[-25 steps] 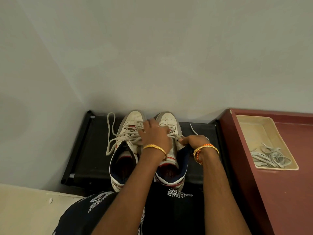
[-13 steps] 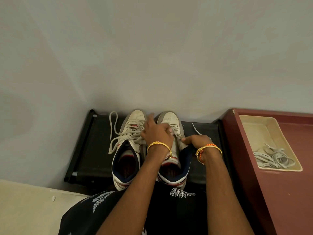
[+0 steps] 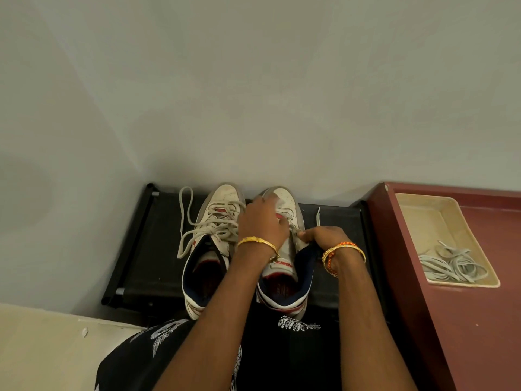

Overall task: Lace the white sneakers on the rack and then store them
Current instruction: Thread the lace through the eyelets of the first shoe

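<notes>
Since a second ago, my left hand has slid toward the right sneaker's toe on the black rack, fingers curled over its lacing, steadying it; my right hand pinches the lace taut for threading.

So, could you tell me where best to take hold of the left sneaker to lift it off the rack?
Probably grip the left sneaker by its open navy collar from above, near the heel: it stands upright, the opening facing up, heel nearest you.
</notes>
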Available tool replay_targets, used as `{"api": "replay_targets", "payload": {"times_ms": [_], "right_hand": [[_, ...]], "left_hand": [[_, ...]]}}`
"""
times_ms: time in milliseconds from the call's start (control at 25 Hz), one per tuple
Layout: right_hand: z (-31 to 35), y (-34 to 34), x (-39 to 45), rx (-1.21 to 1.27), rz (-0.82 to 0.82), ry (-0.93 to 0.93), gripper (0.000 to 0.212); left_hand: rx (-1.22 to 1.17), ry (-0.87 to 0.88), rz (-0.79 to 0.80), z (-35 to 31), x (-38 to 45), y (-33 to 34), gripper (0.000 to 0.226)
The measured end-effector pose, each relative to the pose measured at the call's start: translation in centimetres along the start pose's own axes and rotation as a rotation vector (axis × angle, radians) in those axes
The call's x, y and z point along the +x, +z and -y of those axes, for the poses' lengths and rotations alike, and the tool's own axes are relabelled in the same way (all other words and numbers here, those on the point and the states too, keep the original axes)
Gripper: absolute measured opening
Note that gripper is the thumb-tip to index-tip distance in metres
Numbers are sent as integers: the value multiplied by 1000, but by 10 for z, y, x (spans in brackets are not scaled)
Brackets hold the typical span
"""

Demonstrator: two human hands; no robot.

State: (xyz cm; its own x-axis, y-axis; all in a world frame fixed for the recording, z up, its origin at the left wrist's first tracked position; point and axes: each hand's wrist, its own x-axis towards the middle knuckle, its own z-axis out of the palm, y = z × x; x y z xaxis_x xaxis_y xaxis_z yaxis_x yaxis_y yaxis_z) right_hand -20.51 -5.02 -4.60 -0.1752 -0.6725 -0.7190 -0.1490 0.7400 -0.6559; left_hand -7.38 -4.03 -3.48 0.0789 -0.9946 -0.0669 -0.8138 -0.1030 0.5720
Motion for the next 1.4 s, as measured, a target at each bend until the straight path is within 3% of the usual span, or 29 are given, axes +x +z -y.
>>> {"api": "replay_targets", "payload": {"times_ms": [40, 120, 360, 480, 600, 760, 840, 880, 960, 1040, 1120, 1240, 1400], "right_hand": [[0, 0, 0, -5, -3, -4, 10], [-1, 1, 1, -10, -14, -12, 11], [0, 3, 2, -34, -23, -29, 14], [1, 1, 1, -10, -29, -20, 16], [1, -2, -1, -1, -19, -20, 15], [1, 0, -4, 17, -6, -9, 14], [1, 1, -4, -1, -7, -10, 12], [1, 2, -3, -3, -6, -12, 11], [2, 1, -3, -8, -5, -12, 6], [2, 1, -2, -21, -3, -13, 5], [1, 2, -1, -36, 1, -19, 12], [-1, 3, 0, -35, 0, -34, 20], [1, 3, 0, -41, 6, -37, 23]], "left_hand": [[215, 35, 64, -3, -2, 11, 35], [422, 31, 90, -8, -1, 24, 32], [353, -21, 101, -6, 7, 30, 30], [140, -101, 23, -3, 4, 22, 28], [-145, -184, -191, 2, 3, 2, 19], [-786, -182, -505, 13, 8, -34, 10], [-1096, -225, -505, 11, 8, -42, 13], [-1129, -238, -455, 10, 7, -40, 11], [-825, -194, -311, 6, 7, -26, 7], [-217, -35, -94, 4, 6, -4, 13], [205, 79, 53, -3, 3, 13, 21], [398, 93, 109, -12, 3, 22, 29], [409, 39, 123, -11, 4, 22, 28]]}}
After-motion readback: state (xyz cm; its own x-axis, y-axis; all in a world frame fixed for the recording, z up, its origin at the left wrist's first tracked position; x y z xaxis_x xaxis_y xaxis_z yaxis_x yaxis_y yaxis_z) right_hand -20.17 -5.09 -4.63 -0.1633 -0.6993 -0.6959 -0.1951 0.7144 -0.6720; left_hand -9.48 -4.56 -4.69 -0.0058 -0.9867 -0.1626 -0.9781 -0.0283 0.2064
